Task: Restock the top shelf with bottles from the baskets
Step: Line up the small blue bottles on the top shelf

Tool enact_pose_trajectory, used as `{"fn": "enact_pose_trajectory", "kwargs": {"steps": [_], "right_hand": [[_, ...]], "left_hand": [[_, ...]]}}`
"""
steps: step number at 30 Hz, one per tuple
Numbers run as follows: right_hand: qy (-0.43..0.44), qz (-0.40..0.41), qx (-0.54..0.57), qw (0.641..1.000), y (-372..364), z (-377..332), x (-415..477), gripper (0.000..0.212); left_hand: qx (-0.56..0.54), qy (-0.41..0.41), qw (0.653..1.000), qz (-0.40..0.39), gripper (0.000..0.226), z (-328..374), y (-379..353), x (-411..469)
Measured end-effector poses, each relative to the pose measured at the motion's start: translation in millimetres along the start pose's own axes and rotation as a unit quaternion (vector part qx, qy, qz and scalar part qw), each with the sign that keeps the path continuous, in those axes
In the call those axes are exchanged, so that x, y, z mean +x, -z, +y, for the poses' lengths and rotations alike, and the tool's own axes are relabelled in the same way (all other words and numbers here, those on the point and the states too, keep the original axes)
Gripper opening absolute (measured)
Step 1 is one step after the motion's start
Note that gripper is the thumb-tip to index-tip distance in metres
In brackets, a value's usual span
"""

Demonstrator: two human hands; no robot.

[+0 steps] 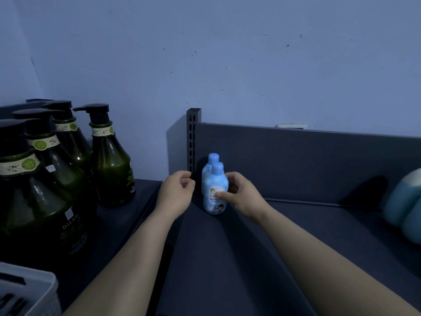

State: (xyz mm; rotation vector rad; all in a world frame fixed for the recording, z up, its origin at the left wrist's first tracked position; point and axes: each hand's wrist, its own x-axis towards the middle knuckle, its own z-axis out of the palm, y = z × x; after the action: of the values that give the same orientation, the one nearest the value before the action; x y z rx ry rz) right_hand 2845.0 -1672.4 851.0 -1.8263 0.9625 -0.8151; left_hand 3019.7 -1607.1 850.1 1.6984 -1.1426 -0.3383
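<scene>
Gripping the front bottle [214, 188] is the right hand [242, 195]: the thumb lies across the label and the fingers curl round its right side. This bottle stands upright at centre frame on the shelf [250, 247], its long axis vertical, directly left of the gripping palm. A rear bottle [213, 158] of the same kind stands just behind it, seemingly touching, close to the slotted post [193, 137] and the back panel [296, 160]. The left hand [176, 192] hovers just left of the pair, fingers loosely curled and holding nothing; it is near the front bottle but not in contact. Judgement: the placement is nearly complete, and the release calls for the right hand to draw off toward the right of the frame, leaving the bottle square in front of its neighbour. Risk noted: a dragging thumb could tip the front bottle forward or knock the rear one. Dark green pump bottles [109, 165] fill the left of the frame, well apart. A pale basket [27, 290] shows at lower left. A blurred blue-white container [405, 201] sits at the right edge.
</scene>
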Motion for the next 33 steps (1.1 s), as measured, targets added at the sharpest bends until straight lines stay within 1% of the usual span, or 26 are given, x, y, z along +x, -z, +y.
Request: {"fn": "enact_pose_trajectory", "kwargs": {"steps": [4, 7, 10, 14, 17, 21, 26, 30, 33], "right_hand": [[0.001, 0.009, -0.001, 1.0, -5.6, -1.9, -3.7, 0.044], [0.004, 0.014, -0.051, 0.999, -7.7, -2.8, -11.9, 0.056], [-0.005, 0.032, -0.161, 0.986, -0.1, -9.6, -28.2, 0.067], [0.015, 0.044, -0.298, 0.953, 24.2, -16.1, -62.1, 0.062], [0.013, 0.054, -0.364, 0.93, 46.4, -17.3, -99.7, 0.059], [-0.008, 0.085, -0.396, 0.914, 85.8, -11.0, -163.4, 0.06], [-0.036, 0.139, -0.446, 0.883, 149.6, 6.1, -266.0, 0.058], [-0.086, 0.176, -0.453, 0.87, 203.3, 21.7, -365.6, 0.057], [-0.135, 0.199, -0.462, 0.854, 240.4, 39.6, -444.9, 0.056]], "left_hand": [[0.013, -0.008, 1.0, 0.002, 0.033, 5.0, 2.6, -12.3], [0.042, -0.026, 0.999, -0.007, 0.034, 10.2, 5.7, -22.4], [0.096, -0.071, 0.993, -0.019, 0.035, 20.6, 8.0, -37.5], [0.157, -0.138, 0.978, -0.017, 0.036, 44.1, 6.1, -64.3], [0.18, -0.176, 0.967, -0.032, 0.039, 67.4, -6.6, -90.5], [0.186, -0.232, 0.953, -0.064, 0.038, 101.6, -41.0, -133.6], [0.181, -0.288, 0.932, -0.122, 0.04, 147.8, -101.7, -212.5], [0.138, -0.327, 0.918, -0.177, 0.041, 186.5, -156.0, -288.5], [0.113, -0.359, 0.898, -0.227, 0.039, 213.5, -200.7, -352.8]]}}
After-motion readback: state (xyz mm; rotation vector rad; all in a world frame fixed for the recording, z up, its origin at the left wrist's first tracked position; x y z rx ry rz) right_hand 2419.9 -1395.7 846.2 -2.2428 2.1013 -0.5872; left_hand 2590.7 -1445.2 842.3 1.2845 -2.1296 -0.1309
